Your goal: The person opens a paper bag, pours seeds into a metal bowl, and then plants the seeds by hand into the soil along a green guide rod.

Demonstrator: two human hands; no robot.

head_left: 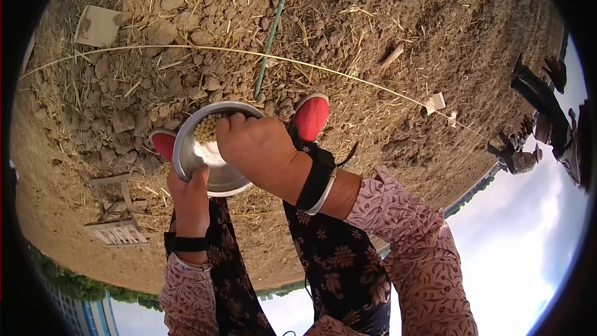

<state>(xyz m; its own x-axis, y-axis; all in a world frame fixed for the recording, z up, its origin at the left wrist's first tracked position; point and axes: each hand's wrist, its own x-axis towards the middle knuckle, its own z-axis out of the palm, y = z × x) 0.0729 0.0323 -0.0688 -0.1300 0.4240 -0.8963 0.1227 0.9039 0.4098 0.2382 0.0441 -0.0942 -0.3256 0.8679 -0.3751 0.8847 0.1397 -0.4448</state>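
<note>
A round metal bowl (pixel 233 182) holds a small heap of pale yellow round seeds (pixel 206 129) against its far left side. My left hand (pixel 190 202) grips the bowl's near left rim, with the thumb over the edge. Reaching into the bowl from the right, my right hand (pixel 261 149) is beside the seeds with its fingers curled together. Whatever lies within those fingers is hidden. Both wrists wear black bands. Beyond the bowl are my two red shoes, the right one (pixel 311 118) in fuller view.
Dry soil with clods and straw surrounds me. A pale cord (pixel 298 62) crosses the ground ahead, meeting a thin green stick (pixel 277 25). A small chair-like frame (pixel 116 233) stands at left. Cardboard (pixel 98 26) lies at upper left. Several people (pixel 547 112) are far right.
</note>
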